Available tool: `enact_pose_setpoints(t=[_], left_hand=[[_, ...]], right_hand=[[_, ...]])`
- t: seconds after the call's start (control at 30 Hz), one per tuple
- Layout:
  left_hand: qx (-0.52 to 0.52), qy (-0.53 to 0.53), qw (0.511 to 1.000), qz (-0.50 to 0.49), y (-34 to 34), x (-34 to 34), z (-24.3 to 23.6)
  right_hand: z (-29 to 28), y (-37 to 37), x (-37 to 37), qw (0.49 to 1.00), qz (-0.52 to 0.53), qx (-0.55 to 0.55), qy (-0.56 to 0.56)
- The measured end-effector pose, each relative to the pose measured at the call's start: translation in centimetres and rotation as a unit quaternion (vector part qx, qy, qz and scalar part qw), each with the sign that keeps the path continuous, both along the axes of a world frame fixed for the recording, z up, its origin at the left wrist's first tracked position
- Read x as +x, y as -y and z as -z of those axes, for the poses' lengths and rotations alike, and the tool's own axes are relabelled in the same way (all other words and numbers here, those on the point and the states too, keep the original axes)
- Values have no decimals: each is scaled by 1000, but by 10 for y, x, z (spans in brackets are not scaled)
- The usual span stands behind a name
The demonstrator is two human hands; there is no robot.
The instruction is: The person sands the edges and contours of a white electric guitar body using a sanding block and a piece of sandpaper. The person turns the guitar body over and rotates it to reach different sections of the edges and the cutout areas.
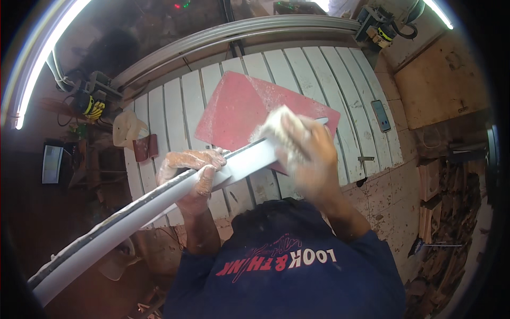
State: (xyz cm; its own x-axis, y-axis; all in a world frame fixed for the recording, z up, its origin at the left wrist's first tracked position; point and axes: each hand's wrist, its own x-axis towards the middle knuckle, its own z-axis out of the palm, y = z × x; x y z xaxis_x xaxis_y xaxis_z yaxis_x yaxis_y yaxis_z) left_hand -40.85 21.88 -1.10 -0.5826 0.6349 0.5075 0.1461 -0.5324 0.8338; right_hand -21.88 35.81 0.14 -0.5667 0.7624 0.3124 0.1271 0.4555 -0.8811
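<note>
A long white strip [247, 159] with a dark line along its edge runs from the lower left up to the middle. My left hand [194, 173], dusted with white powder, is closed around it near its middle. My right hand [313, 154], smeared by motion, grips a whitish, dusty wad that looks like a cloth [284, 127]. The cloth is against the strip toward its far right end. Under that end lies a red sheet [239, 106] with white dust on it. The right fingertips are partly hidden by blur and the cloth.
The sheet rests on a white slatted table [340, 69]. At the table's left are a beige cap [129, 129] and a dark red piece [145, 149]. On the right lie a phone [381, 116] and a small metal piece [365, 158]. A metal rail [239, 34] spans the back.
</note>
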Motion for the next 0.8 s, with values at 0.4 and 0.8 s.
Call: enact_pose_setpoints(t=[0.4,0.8], left_hand=[[18,-46,998,-45,-10,4,1],[-21,-84,986,-141,-15,12,-7]], right_hand=[[-31,3,20,1000,18,-14,4],[-35,65,-13,969,12,215,120]])
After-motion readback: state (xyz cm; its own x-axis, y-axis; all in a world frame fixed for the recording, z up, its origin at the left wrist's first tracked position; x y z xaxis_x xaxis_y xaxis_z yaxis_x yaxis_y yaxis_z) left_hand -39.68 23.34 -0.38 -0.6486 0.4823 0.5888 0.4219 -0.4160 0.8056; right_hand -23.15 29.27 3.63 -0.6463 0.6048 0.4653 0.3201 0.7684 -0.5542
